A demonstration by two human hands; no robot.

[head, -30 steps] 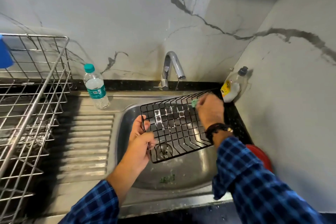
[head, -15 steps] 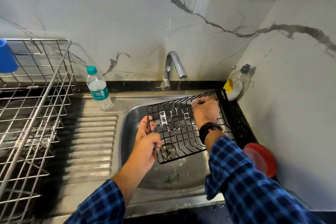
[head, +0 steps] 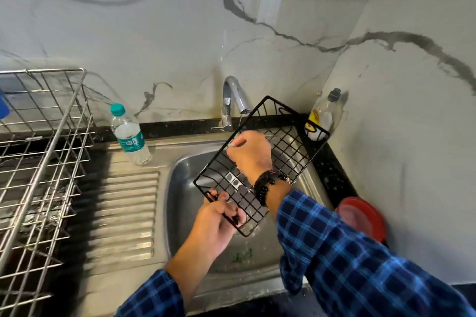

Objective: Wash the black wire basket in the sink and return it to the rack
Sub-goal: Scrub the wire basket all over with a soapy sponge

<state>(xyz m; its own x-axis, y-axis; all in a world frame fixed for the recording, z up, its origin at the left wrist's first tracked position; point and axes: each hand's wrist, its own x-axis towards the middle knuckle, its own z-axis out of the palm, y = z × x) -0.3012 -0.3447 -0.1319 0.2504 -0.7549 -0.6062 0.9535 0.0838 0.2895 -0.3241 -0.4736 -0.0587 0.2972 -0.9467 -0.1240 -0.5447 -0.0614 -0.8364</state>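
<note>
The black wire basket (head: pixel 288 147) is held tilted over the steel sink (head: pixel 185 203), its far corner raised toward the tap (head: pixel 233 100). My left hand (head: pixel 219 224) grips the basket's near rim. My right hand (head: pixel 251 152) is fisted inside the basket, pressed on the wires, with a small pale-green bit of scrubber showing at the knuckles. The steel dish rack (head: pixel 43 162) stands at the left on the counter.
A water bottle with a teal cap (head: pixel 128 134) stands on the ribbed drainboard (head: pixel 126 211). A dish soap bottle (head: pixel 323 116) sits in the back right corner. A red lid (head: pixel 360 219) lies right of the sink. A blue object (head: pixel 3 108) hangs on the rack.
The basket has been tipped up and turned, its far corner now higher near the tap. My right hand moved left across the wires; my left hand shifted lower on the rim.
</note>
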